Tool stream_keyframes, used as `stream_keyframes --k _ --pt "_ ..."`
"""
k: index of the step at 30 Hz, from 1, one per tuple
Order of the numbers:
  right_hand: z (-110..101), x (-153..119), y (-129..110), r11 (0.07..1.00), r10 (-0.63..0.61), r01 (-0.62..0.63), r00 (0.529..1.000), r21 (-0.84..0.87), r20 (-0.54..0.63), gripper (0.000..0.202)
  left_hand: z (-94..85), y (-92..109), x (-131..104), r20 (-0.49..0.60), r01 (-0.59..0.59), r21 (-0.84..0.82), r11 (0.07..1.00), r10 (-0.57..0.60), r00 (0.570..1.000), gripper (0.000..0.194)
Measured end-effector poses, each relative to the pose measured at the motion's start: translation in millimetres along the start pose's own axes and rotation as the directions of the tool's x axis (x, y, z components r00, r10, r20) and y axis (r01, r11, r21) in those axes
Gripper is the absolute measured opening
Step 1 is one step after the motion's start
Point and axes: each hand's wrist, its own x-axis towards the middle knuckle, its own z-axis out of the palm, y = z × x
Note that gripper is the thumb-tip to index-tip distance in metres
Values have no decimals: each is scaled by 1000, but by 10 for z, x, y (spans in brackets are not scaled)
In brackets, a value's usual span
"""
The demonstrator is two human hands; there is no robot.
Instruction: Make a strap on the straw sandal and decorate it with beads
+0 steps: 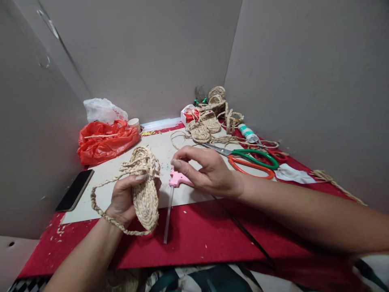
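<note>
My left hand [123,198] is closed around a small woven straw sandal [146,205], holding it sole-up at a tilt with the thumb across its middle. From the sandal a loose braided straw cord [96,207] loops around my left wrist. My right hand [209,172] is raised to its right, thumb and forefinger tips together in a pinch; whatever they hold, if anything, is too small to make out. Just below those fingers is a pink glue gun [179,178], partly hidden by the hand, with a clear glue stick [168,219] poking out of its back.
Scissors [252,156] with green and orange handles lie beyond my right wrist. Several straw sandals [200,129] and braids pile up at the back. A red plastic bag [106,142], a paper cup [134,123] and a phone [75,190] are at left. Grey walls enclose the red-covered table [194,239].
</note>
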Motion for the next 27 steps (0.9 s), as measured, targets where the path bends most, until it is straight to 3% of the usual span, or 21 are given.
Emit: stream_keyframes --k 2,4,7,10,14,18,22,24,27 --pt "-27 1 35 976 123 -79 970 -204 210 24 3 56 7 11 -41 2 999 41 999 20" --pt "-65 -13 67 895 278 -100 889 -436 365 27 0 128 12 38 -97 1 995 97 995 19" --pt "-90 -85 99 766 442 -62 774 -640 453 30 -10 229 5 150 -160 -36 986 164 975 16" --pt "-36 -201 127 765 480 -51 709 -642 516 22 -32 286 -35 221 -195 -65 979 205 954 21" --pt "56 -324 178 879 366 -104 773 -465 518 22 -100 325 -116 291 -204 -92 975 222 931 27" --pt "-69 -293 188 929 369 -302 797 -214 477 20 -161 367 -182 378 -219 -129 967 252 891 33" --pt "-392 -117 113 812 447 -563 771 155 454 35 -180 370 -205 418 -228 -153 962 272 867 37" --pt "-505 -35 46 750 473 -566 821 343 319 42 -183 356 -202 420 -228 -148 962 270 866 38" --pt "-485 5 -73 779 420 -483 876 401 238 65 -196 332 -184 425 -225 -142 964 265 866 41"
